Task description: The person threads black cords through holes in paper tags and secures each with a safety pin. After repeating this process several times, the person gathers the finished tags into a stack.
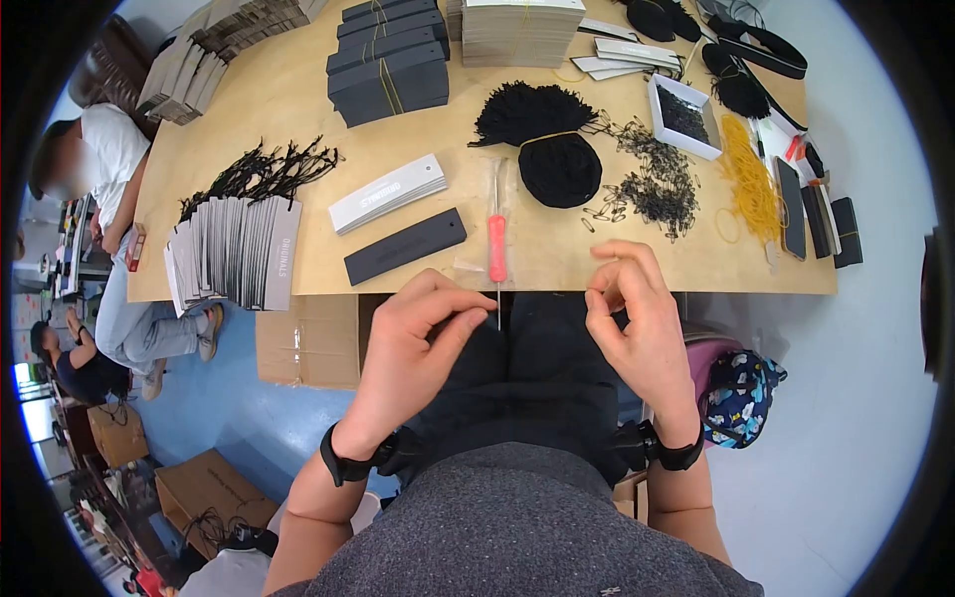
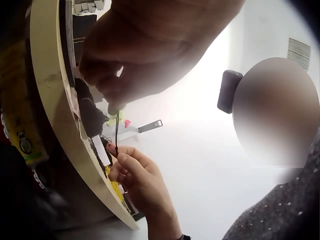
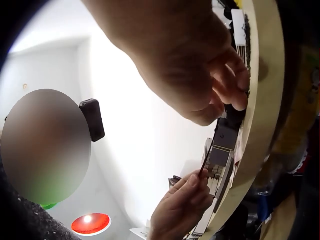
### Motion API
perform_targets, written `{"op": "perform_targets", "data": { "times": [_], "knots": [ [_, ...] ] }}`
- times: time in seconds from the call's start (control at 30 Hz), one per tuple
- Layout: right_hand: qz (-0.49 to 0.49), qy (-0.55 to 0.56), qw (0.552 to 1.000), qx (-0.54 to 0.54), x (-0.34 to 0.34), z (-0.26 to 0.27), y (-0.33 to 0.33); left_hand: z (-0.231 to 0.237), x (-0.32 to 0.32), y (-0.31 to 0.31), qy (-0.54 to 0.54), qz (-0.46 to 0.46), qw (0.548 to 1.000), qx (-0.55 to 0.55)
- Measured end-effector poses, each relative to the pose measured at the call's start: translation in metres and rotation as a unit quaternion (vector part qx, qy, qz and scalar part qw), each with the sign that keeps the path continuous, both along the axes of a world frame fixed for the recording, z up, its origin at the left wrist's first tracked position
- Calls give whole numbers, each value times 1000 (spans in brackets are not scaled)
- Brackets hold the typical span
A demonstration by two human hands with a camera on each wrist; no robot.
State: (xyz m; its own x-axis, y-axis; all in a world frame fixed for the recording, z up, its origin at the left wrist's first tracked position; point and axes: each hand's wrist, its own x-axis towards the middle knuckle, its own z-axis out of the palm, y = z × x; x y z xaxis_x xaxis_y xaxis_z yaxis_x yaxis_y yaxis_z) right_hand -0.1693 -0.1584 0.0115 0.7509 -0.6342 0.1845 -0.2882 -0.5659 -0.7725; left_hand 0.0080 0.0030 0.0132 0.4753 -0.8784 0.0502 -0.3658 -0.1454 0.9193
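My left hand [image 1: 413, 348] pinches one end of a thin black cord [image 2: 117, 131] between thumb and forefinger, in front of the table edge. Across from it, my right hand [image 1: 637, 313] has its fingers curled, and in the left wrist view that hand [image 2: 147, 185] pinches the cord's other end. The right wrist view shows the cord [image 3: 206, 159] rising from the left hand [image 3: 182, 205] toward the right one [image 3: 190, 75]. A red-handled tool [image 1: 496, 247] lies on the table, its thin metal shaft passing over the edge beside my left fingertips.
On the table [image 1: 557, 274] are grey tags with black cords [image 1: 234, 249], a white tag stack [image 1: 388, 194], a dark strip [image 1: 405, 246], black cord bundles [image 1: 559, 169], loose safety pins [image 1: 659, 189] and yellow bands [image 1: 748, 179]. Another person [image 1: 109, 159] sits at the left.
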Motion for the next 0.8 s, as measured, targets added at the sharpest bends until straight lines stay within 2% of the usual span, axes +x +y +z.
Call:
{"op": "perform_targets", "data": {
  "times": [0.07, 0.1, 0.13, 0.27, 0.33, 0.47, 0.5, 0.57, 0.6, 0.67, 0.7, 0.8],
  "knots": [
    [29, -64, 986, 150, 7, 7, 9, -1, -4, -4, -23, -13, 999, -20],
    [91, -45, 952, 289, 6, 8, 15, -2, -7, -6, -46, -28, 998, -39],
    [143, -76, 919, 360, 10, 6, 21, -2, -9, -9, -47, -29, 998, -41],
    [162, -37, 919, 359, 29, -5, 27, -6, -9, -14, -22, -28, 996, -83],
    [111, 14, 935, 337, 29, 0, 25, -5, -4, -15, -1, -41, 997, -71],
    [50, -30, 947, 315, 27, -5, 22, -2, 26, -32, -55, -14, 996, -71],
    [34, -32, 950, 309, 25, -5, 21, -9, 43, -38, -97, 18, 992, -76],
    [36, -28, 953, 299, 20, -2, 19, -12, 76, -50, -332, 94, 935, -84],
    [36, -24, 956, 289, 18, -1, 18, -17, 91, -52, -333, 95, 934, -84],
    [37, -25, 956, 291, 14, 1, 19, -30, 116, -54, -348, 85, 933, 26],
    [35, -26, 955, 295, 12, 1, 19, -27, 120, -55, -281, 72, 954, 78],
    [33, -25, 953, 300, 7, -1, 20, -29, 123, -55, -271, 73, 959, 30]
  ]
}}
